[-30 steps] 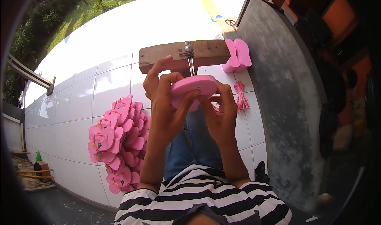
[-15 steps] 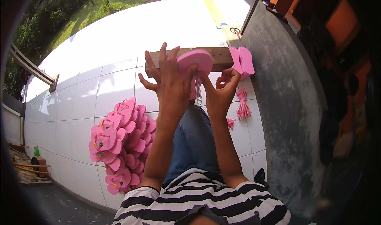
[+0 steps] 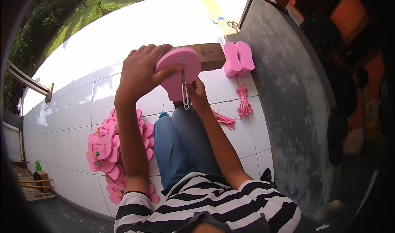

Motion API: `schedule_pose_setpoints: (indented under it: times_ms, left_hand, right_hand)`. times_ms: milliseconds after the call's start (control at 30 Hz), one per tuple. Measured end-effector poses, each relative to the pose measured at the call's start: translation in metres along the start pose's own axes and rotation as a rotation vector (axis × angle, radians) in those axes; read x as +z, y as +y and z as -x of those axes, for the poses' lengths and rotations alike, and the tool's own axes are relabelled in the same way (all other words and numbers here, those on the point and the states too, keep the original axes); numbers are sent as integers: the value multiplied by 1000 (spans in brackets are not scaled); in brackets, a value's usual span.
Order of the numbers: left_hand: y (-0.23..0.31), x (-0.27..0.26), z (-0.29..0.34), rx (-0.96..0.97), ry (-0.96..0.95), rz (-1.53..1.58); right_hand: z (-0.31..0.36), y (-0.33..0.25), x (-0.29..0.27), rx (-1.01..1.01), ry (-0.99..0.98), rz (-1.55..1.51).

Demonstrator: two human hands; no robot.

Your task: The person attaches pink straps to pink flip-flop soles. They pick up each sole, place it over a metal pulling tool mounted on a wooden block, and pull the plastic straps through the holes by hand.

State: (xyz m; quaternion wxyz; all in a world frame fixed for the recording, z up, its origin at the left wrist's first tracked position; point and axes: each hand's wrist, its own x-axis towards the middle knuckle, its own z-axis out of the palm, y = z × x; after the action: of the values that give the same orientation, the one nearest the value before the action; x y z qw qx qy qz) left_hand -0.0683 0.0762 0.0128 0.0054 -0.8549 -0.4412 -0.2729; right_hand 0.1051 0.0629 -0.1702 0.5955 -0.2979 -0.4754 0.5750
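Head: 1 pink sole under left thumb.

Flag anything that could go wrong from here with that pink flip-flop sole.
The left hand has its thumb beside the looped metal wire in front of the pink flip-flop sole, so a slip might scrape or pinch it.

The sole is tilted and its lower end seems unsupported by the left hand, so it could twist.

The left forearm crosses the view of the piled flip-flops; if it is close, it might nudge them, though the gap cannot be judged.
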Motion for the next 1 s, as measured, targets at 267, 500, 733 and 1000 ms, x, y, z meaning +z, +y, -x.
schedule_pose_setpoints:
  times_ms: [267, 500, 733, 1000]
  left_hand:
    - [-8, -2, 4, 11, -2, -36]
    - [3, 5, -8, 4, 13, -17]
    - [2, 8, -5, 17, 79, -66]
    - [1, 9, -9, 24, 77, -32]
  right_hand:
    - [-13, 29, -71, -49, -48, 303]
    - [-53, 79, -346, 424, 1073, 100]
    - [-97, 73, -399, 570, 1083, 50]
    - [-104, 90, -436, 453, 1179, 50]
